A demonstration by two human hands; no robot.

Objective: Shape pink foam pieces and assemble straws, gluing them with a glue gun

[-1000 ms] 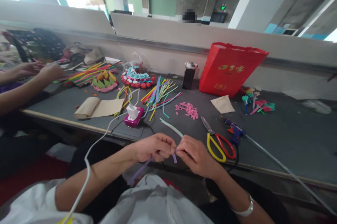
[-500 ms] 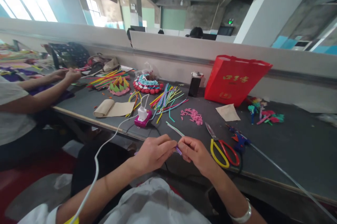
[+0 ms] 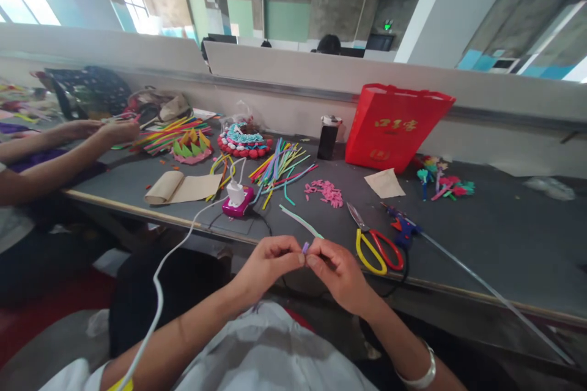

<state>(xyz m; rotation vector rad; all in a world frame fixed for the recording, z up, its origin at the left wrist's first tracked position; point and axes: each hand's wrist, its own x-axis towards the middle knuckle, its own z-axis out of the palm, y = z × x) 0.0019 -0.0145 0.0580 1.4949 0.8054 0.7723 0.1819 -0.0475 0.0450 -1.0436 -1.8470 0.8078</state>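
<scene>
A short purple strip (image 3: 305,248), which looks like a piece of pipe cleaner, is pinched between the fingertips of both hands just off the table's front edge. My left hand (image 3: 270,264) grips it from one side and my right hand (image 3: 342,271) from the other, thumbs nearly touching. Most of the strip is hidden by the fingers. Just beyond my right fingers lies a pale green strip (image 3: 300,220). Scissors (image 3: 367,243) with one yellow and one red handle rest to the right, beside a blue glue gun (image 3: 406,229) with a long glue stick in it.
Small pink pieces (image 3: 326,193), a heap of coloured strips (image 3: 279,166) and a purple socket block (image 3: 238,202) lie ahead. Behind stand a red bag (image 3: 394,128) and a bottle (image 3: 328,139). A white cable (image 3: 160,293) crosses my left arm. At left, another person's hands (image 3: 107,131) work.
Both hands have turned the purple strip, so its end now points up between the fingertips. The camera view has shifted slightly, moving the table's things left in the picture.
</scene>
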